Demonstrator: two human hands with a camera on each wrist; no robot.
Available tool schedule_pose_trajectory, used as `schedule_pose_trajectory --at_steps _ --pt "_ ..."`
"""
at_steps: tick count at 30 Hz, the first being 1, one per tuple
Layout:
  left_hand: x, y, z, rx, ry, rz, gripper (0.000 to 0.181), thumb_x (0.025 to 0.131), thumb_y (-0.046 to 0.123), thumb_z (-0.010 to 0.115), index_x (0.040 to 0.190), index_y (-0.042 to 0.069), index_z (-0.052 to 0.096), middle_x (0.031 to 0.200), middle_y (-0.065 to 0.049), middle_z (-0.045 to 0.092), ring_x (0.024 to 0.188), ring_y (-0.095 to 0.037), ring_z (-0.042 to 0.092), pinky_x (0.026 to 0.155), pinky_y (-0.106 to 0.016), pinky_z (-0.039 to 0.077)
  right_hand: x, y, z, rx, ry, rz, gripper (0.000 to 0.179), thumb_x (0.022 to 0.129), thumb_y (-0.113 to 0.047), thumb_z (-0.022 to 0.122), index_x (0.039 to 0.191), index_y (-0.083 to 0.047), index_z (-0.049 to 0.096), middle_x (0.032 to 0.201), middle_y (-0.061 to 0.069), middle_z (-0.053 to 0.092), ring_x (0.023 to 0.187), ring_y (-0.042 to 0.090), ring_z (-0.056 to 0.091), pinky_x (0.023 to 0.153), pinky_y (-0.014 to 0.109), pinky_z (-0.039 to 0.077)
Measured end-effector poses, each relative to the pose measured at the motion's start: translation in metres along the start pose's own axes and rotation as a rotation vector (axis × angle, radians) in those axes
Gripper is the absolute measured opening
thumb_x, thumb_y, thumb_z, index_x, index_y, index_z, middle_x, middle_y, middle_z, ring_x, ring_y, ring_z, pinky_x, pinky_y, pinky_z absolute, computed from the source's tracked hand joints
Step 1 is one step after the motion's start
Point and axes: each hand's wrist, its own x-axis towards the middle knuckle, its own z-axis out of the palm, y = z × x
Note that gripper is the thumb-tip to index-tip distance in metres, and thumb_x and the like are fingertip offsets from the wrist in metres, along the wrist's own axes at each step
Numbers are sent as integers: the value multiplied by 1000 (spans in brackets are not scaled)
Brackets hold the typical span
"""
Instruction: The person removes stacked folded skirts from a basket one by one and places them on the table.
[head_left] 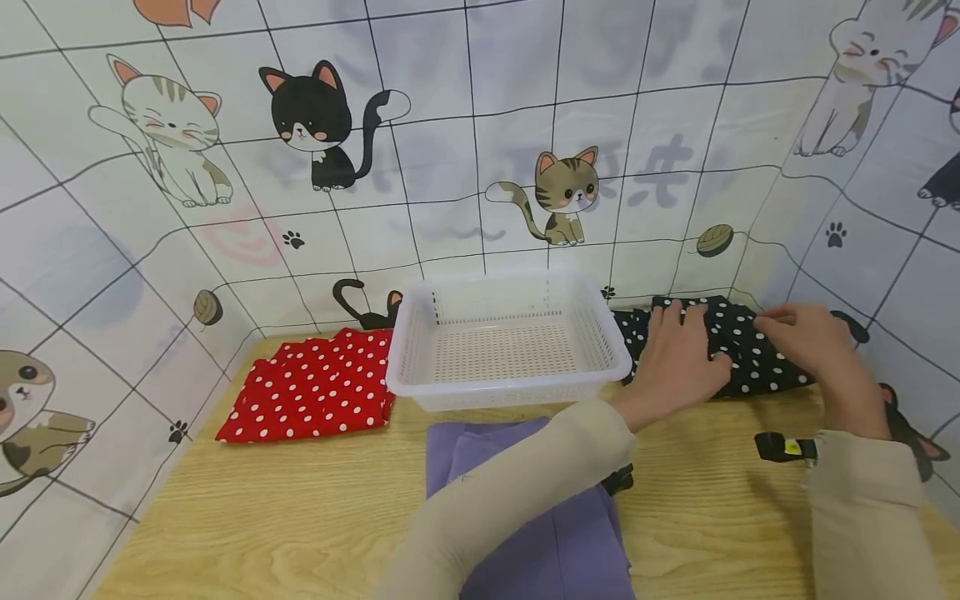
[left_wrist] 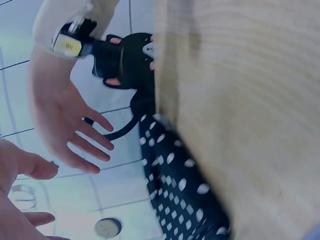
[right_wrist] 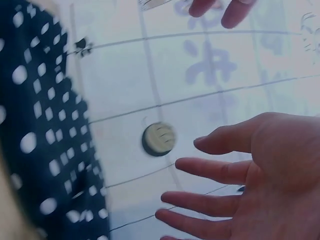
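Observation:
A black cloth with white dots [head_left: 738, 350], folded, lies at the right of the wooden table. My left hand [head_left: 678, 358] hovers over its left part, fingers spread and holding nothing. Above its right end is my right hand [head_left: 813, 337]. In the right wrist view, the right hand [right_wrist: 270, 175] has its fingers apart and clear of the dotted cloth [right_wrist: 50, 135]. The left wrist view shows both palms raised beside the black cloth [left_wrist: 175, 185], with a gap between the hands.
A white perforated plastic basket [head_left: 510, 389] stands at the back centre, with a red dotted cloth [head_left: 315, 387] at its left. A folded purple cloth [head_left: 555, 550] lies in front, partly under my left sleeve [head_left: 517, 483]. Cat-patterned sheeting [head_left: 450, 167] rises behind the table.

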Motion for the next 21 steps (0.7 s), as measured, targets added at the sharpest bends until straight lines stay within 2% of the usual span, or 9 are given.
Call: schedule_pose_trajectory --at_steps 5,10,15,21 --pt "-1 -16 -29 -94 83 -7 60 97 32 59 153 16 45 163 -7 39 155 -22 32 124 -31 34 -8 -22 -11 57 49 -13 63 108 -45 36 139 8 52 141 44 46 123 61 45 93 73 41" --pt "-2 -47 -59 -170 147 -38 59 96 26 59 153 13 46 166 -13 34 157 -25 30 126 -36 31 -13 -38 -10 111 95 -53 61 109 -45 36 140 4 53 142 42 47 126 60 44 92 74 40" --pt "-13 -92 -96 -215 231 -102 62 94 20 64 152 11 46 168 -14 31 156 -29 32 125 -45 33 -14 -48 -3 160 129 -163 50 110 -36 44 136 5 58 134 40 56 122 56 51 90 70 42" --pt "-34 -159 -137 -174 344 -158 58 94 17 64 149 7 49 163 -17 38 153 -34 36 123 -50 36 -14 -51 1 154 132 -217 47 110 -34 46 133 3 60 131 39 59 119 56 52 88 69 42"
